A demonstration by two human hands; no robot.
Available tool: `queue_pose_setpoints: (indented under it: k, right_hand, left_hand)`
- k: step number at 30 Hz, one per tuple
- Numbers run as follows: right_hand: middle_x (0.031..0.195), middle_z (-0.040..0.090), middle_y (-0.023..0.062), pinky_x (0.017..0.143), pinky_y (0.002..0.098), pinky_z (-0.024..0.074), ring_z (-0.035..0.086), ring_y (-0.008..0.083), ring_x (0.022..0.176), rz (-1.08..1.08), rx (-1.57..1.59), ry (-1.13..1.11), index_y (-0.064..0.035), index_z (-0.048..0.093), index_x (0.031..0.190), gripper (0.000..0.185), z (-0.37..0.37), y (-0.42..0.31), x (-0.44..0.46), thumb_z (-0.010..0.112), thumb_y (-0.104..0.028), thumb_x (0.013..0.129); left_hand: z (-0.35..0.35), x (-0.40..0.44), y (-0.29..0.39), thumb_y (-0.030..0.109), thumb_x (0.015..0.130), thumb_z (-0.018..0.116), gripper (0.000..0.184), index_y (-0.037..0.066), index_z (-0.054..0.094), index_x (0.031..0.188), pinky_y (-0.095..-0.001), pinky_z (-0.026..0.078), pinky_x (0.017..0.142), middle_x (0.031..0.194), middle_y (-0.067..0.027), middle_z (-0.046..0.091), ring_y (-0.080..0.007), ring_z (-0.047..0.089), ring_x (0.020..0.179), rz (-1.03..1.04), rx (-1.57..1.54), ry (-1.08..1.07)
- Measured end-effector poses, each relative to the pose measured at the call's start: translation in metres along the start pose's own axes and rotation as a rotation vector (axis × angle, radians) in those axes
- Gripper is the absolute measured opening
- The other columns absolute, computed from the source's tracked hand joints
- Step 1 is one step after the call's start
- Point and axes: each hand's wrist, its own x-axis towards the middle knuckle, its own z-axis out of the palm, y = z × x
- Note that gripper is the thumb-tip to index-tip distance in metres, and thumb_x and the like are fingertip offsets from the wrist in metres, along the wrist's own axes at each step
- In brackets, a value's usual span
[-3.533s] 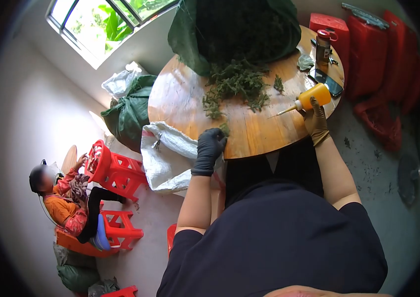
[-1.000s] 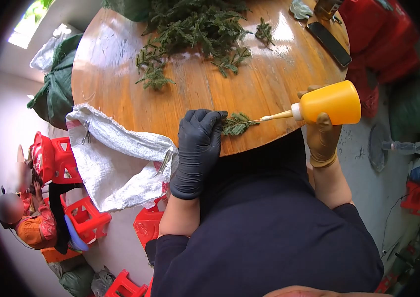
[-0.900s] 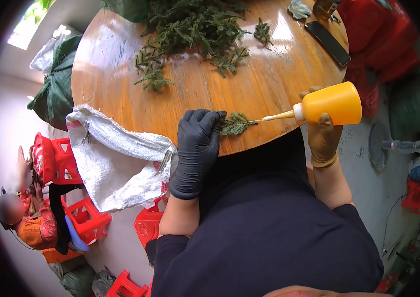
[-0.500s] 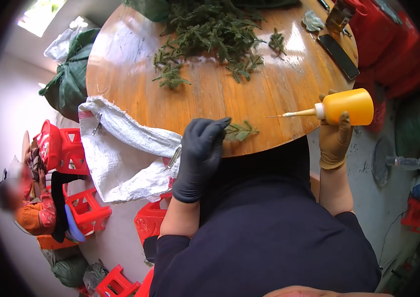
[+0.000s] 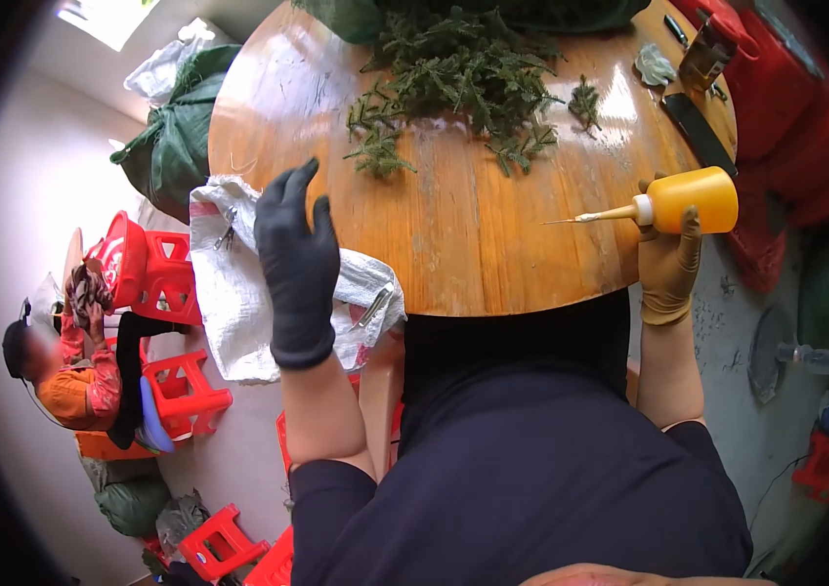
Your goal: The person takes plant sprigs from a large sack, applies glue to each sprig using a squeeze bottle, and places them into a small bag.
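My left hand [image 5: 299, 264], in a black glove, is held over the white woven sack [image 5: 224, 332] at the table's left edge. Its fingers point away from me with the thumb apart, and nothing shows in them. In a tan glove, my right hand [image 5: 670, 273] grips a yellow squeeze bottle [image 5: 698, 200] lying sideways. The bottle's thin nozzle points left above the wooden table [image 5: 473, 234], with whitish stuff near its tip. Farther back lies a heap of green artificial pine sprigs [image 5: 463, 73]. A single sprig [image 5: 584, 104] rests to the right of the heap.
A black phone [image 5: 698, 134], a crumpled pale wad [image 5: 655, 64] and a dark amber bottle [image 5: 705, 59] sit at the table's right. Green bags [image 5: 180, 137] stand beyond the left edge. Another person [image 5: 92, 381] sits at far left near red stools [image 5: 185, 391].
My left hand has moved left from the table's front edge to the sack and opened. The sprig by its fingers is no longer seen there. The right hand still holds the bottle.
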Motion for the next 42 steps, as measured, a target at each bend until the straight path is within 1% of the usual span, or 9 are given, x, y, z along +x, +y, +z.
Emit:
queue_pose_setpoints:
  k: [5, 10, 14, 18, 21, 23, 28, 35, 42]
  right_hand:
    - [0.123, 0.063, 0.0138, 0.091, 0.0401, 0.0567, 0.065, 0.0299, 0.113, -0.003, -0.005, 0.009, -0.0107, 0.049, 0.135, 0.052, 0.000, -0.003, -0.001, 0.071, -0.032, 0.093]
    - [0.122, 0.063, 0.0132, 0.089, 0.0389, 0.0574, 0.066, 0.0276, 0.110, -0.015, 0.028, 0.019, -0.0108, 0.050, 0.134, 0.050, 0.000, -0.002, -0.002, 0.072, -0.031, 0.093]
    - [0.121, 0.064, 0.0131, 0.088, 0.0381, 0.0579, 0.066, 0.0262, 0.110, 0.014, 0.069, 0.012, -0.0102, 0.050, 0.133, 0.050, 0.001, -0.004, 0.003, 0.071, -0.033, 0.093]
    - [0.120, 0.064, 0.0134, 0.088, 0.0378, 0.0583, 0.066, 0.0267, 0.110, 0.032, 0.146, 0.015, -0.0096, 0.050, 0.132, 0.051, -0.003, -0.006, 0.005, 0.071, -0.034, 0.093]
    - [0.127, 0.061, 0.0193, 0.089, 0.0372, 0.0598, 0.063, 0.0332, 0.116, 0.046, 0.189, -0.016, -0.0046, 0.047, 0.136, 0.053, -0.009, -0.004, 0.006, 0.066, -0.035, 0.097]
    - [0.127, 0.061, 0.0192, 0.089, 0.0376, 0.0600, 0.063, 0.0331, 0.116, 0.054, 0.198, -0.007, -0.0047, 0.047, 0.136, 0.053, -0.010, -0.005, 0.007, 0.066, -0.035, 0.096]
    - [0.120, 0.064, 0.0164, 0.086, 0.0386, 0.0610, 0.066, 0.0277, 0.107, 0.069, 0.198, 0.040, -0.0092, 0.048, 0.133, 0.052, -0.001, -0.010, 0.005, 0.071, -0.034, 0.093]
    - [0.128, 0.060, 0.0191, 0.089, 0.0386, 0.0599, 0.063, 0.0331, 0.117, 0.064, 0.182, -0.006, -0.0049, 0.047, 0.136, 0.054, -0.011, -0.004, 0.005, 0.067, -0.035, 0.096]
    - [0.123, 0.062, 0.0141, 0.096, 0.0421, 0.0543, 0.064, 0.0274, 0.112, 0.061, 0.010, 0.021, -0.0065, 0.050, 0.133, 0.054, 0.014, -0.006, -0.009, 0.070, -0.036, 0.093]
  left_hand:
    - [0.058, 0.055, -0.039, 0.007, 0.089, 0.068, 0.024, 0.002, 0.072, 0.112, -0.0398, 0.052, 0.088, 0.104, -0.0173, 0.072, -0.0316, 0.069, 0.095, 0.002, 0.016, -0.230]
    - [0.033, 0.073, -0.028, 0.009, 0.089, 0.068, 0.015, 0.000, 0.074, 0.100, -0.0368, 0.055, 0.080, 0.095, -0.0198, 0.073, -0.0327, 0.071, 0.087, -0.041, -0.156, 0.188]
    - [0.007, 0.038, 0.011, 0.009, 0.086, 0.070, 0.012, 0.002, 0.071, 0.096, -0.0386, 0.053, 0.073, 0.088, -0.0147, 0.072, -0.0302, 0.068, 0.079, 0.126, -0.054, 0.216]
    - [0.020, -0.033, 0.075, 0.015, 0.076, 0.082, 0.025, 0.007, 0.070, 0.097, -0.0374, 0.049, 0.077, 0.080, -0.0069, 0.064, -0.0256, 0.063, 0.079, 0.232, 0.008, -0.130]
    - [0.031, -0.062, 0.102, 0.020, 0.073, 0.085, 0.031, 0.009, 0.070, 0.098, -0.0411, 0.046, 0.084, 0.091, -0.0060, 0.063, -0.0271, 0.060, 0.091, 0.273, -0.051, -0.244]
    - [0.027, -0.060, 0.112, 0.023, 0.072, 0.085, 0.036, 0.011, 0.071, 0.103, -0.0450, 0.043, 0.094, 0.117, -0.0083, 0.062, -0.0312, 0.056, 0.113, 0.297, -0.164, -0.302]
    - [0.044, -0.040, 0.080, 0.012, 0.074, 0.081, 0.041, 0.013, 0.071, 0.114, -0.0462, 0.038, 0.109, 0.140, -0.0114, 0.055, -0.0363, 0.047, 0.134, 0.303, -0.396, -0.328]
    - [0.053, -0.066, 0.094, 0.015, 0.077, 0.080, 0.038, 0.006, 0.069, 0.111, -0.0437, 0.047, 0.085, 0.105, -0.0099, 0.064, -0.0316, 0.058, 0.098, 0.121, -0.442, -0.381]
    - [0.057, -0.074, 0.089, 0.017, 0.081, 0.078, 0.031, 0.006, 0.070, 0.109, -0.0412, 0.047, 0.084, 0.102, -0.0098, 0.065, -0.0320, 0.059, 0.096, 0.028, -0.642, -0.246]
